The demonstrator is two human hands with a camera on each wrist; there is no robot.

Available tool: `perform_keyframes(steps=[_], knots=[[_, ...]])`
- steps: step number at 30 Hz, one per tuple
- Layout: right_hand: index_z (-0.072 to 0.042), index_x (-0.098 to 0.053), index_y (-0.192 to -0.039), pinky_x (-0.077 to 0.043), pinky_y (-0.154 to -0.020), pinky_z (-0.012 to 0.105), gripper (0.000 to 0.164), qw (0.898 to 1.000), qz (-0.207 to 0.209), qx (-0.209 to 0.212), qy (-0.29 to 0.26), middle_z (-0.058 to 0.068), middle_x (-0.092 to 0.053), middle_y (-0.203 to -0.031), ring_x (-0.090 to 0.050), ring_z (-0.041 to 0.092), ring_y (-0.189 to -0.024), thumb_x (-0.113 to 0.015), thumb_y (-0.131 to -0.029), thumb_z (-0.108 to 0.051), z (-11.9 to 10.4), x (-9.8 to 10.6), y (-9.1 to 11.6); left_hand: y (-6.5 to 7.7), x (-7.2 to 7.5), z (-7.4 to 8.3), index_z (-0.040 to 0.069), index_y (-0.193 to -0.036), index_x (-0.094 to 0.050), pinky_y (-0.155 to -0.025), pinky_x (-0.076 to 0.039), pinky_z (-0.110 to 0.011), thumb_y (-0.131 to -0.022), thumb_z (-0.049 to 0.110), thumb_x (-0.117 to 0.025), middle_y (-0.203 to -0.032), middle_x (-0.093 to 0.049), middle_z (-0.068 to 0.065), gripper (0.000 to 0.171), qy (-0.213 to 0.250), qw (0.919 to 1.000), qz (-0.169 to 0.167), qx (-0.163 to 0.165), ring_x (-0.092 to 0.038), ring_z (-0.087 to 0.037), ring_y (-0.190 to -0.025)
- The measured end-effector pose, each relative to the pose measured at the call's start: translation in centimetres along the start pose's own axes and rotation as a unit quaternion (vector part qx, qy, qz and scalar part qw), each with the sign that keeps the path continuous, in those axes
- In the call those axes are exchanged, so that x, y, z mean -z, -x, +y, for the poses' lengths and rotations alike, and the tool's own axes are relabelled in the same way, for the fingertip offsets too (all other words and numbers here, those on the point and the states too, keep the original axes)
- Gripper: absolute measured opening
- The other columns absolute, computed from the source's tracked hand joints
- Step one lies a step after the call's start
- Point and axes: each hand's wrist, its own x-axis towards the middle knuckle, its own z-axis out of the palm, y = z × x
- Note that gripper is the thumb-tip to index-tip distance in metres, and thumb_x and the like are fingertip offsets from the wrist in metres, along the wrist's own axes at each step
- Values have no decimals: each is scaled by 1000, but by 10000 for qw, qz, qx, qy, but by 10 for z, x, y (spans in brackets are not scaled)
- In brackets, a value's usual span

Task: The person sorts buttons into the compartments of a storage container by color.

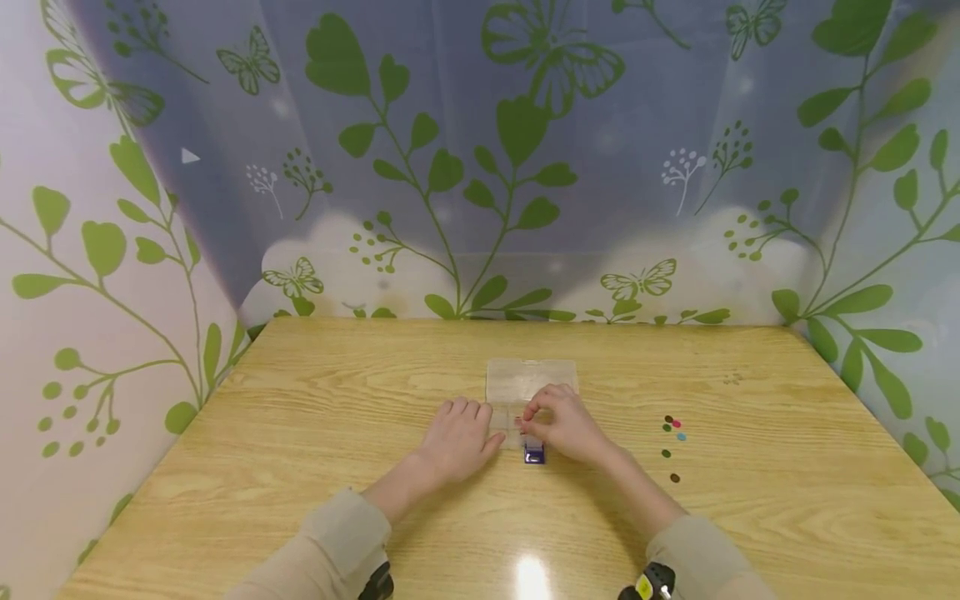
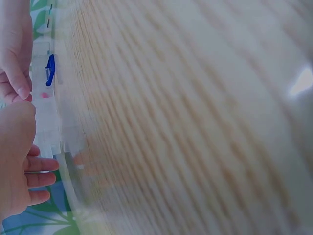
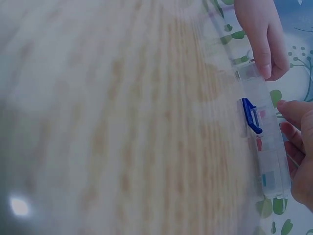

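A clear plastic box [image 1: 497, 419] with compartments stands on the table, its lid [image 1: 521, 380] laid back. A blue latch [image 1: 534, 454] hangs at its front side. My left hand [image 1: 459, 440] rests at the box's left end, fingers relaxed. Over the compartments is my right hand [image 1: 566, 427], thumb and index fingertips close together and pointing down. I cannot tell whether a small piece is between them. Red or pink bits [image 3: 259, 143] and a teal bit [image 3: 264, 180] show through the box wall in the right wrist view.
Several small flat discs in brown, green, pink and blue [image 1: 681, 437] lie on the wooden table [image 1: 300, 375] right of the box. Farther back is a cluster of small pale pieces [image 1: 732, 378]. A patterned curtain [image 1: 450, 167] hangs behind the table and at both sides.
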Motion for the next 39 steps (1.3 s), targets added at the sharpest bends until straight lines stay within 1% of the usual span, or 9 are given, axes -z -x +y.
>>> perform_keyframes(steps=[7, 13, 16, 20, 25, 29, 33, 36, 39], knots=[[-16, -64, -77, -39, -85, 44, 10, 9998, 41, -130, -168, -3, -57, -90, -46, 22, -94, -74, -78, -16, -2, 4, 1, 0, -1, 0, 6, -109, -52, -89, -42, -39, -97, 45, -39, -102, -58, -8, 43, 8, 10000, 32, 3, -52, -24, -101], [-12, -66, -80, -40, -83, 42, 5, 9995, 216, 2, -244, -1, -59, -89, -49, 23, -93, -69, -82, -15, 6, 11, 3, 1, 2, 0, 6, -109, -52, -90, -41, -39, -97, 45, -38, -103, -58, -9, 43, 64, 10000, 14, 41, -52, -24, -101], [-9, -66, -83, -42, -84, 45, 9, 9992, 226, -43, -325, 0, -61, -91, -50, 24, -95, -65, -87, -18, 11, 16, 6, 1, 3, 0, 6, -110, -52, -91, -41, -39, -97, 45, -38, -104, -58, -9, 43, 67, 10000, -16, 42, -52, -24, -102], [-7, -67, -87, -42, -87, 49, 16, 9988, 189, -234, -390, 3, -62, -95, -52, 27, -99, -60, -91, -21, 16, 25, 10, 1, 2, 0, 6, -111, -51, -93, -40, -40, -97, 45, -38, -105, -57, -9, 44, 61, 9999, -72, 35, -51, -25, -104], [-7, -66, -88, -40, -89, 51, 11, 9985, 273, -312, -350, 4, -63, -95, -53, 29, -100, -61, -90, -16, 23, 37, 15, 1, 0, 1, 5, -114, -51, -94, -39, -40, -97, 45, -37, -107, -57, -10, 45, 61, 9999, -115, 30, -51, -25, -106], [-4, -66, -89, -45, -82, 44, 9, 9983, 405, -250, -347, 5, -61, -92, -54, 25, -92, -62, -89, -12, 31, 45, 20, 1, -1, 1, 5, -115, -51, -95, -39, -41, -97, 45, -37, -109, -57, -11, 46, 108, 9999, -113, 58, -51, -26, -106], [-2, -65, -94, -48, -73, 33, 13, 9980, 430, -310, -352, 4, -61, -91, -55, 20, -86, -60, -91, -13, 38, 55, 28, 1, -1, 2, 5, -115, -50, -95, -39, -41, -97, 45, -36, -109, -57, -11, 46, 109, 9998, -132, 84, -51, -26, -107], [-1, -64, -98, -48, -72, 31, 16, 9977, 414, -404, -366, 4, -61, -92, -55, 19, -85, -58, -92, -16, 43, 63, 33, 1, -1, 1, 5, -113, -50, -94, -39, -41, -97, 45, -37, -107, -57, -10, 45, 74, 9999, -112, 75, -51, -25, -106], [0, -63, -101, -48, -72, 33, 21, 9972, 402, -521, -347, 4, -61, -93, -55, 19, -85, -57, -94, -18, 48, 71, 38, 1, -1, 1, 6, -112, -50, -93, -40, -40, -97, 45, -37, -106, -57, -10, 44, 63, 9999, -69, 59, -51, -25, -104]])
